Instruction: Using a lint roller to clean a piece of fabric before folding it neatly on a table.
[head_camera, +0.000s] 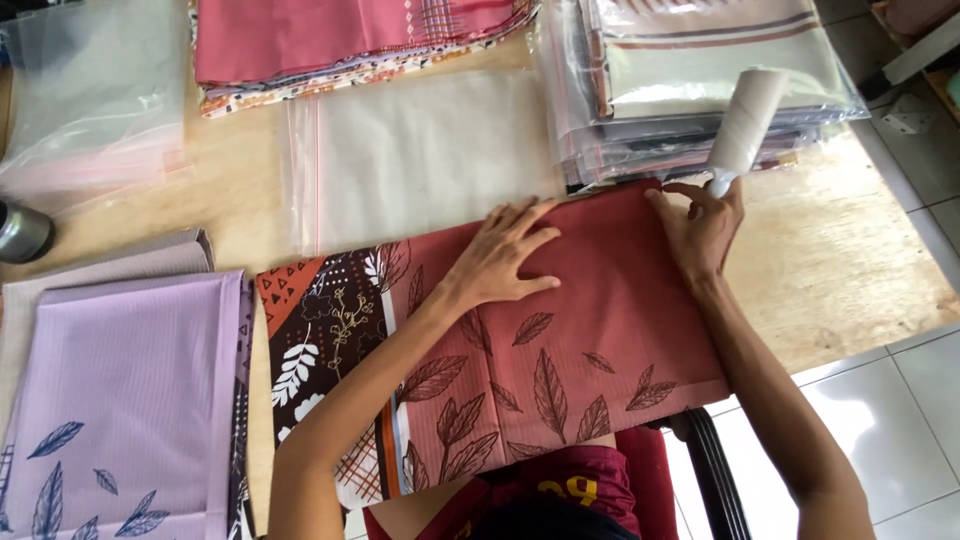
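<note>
A folded dark red cloth with leaf prints (590, 330) lies across the wooden table in front of me. My left hand (505, 255) rests flat on its upper middle, fingers spread. At the cloth's top right corner, my right hand (700, 225) grips the handle of a white lint roller (745, 122), which points up and away over the bagged stack.
An empty clear zip bag (420, 150) lies just beyond the cloth. A stack of bagged cloths (690, 80) is at the back right, a pink folded pile (340, 40) at the back, lilac folded cloths (130, 390) at left. More clear bags (90, 90) and a metal can (20, 232) are far left.
</note>
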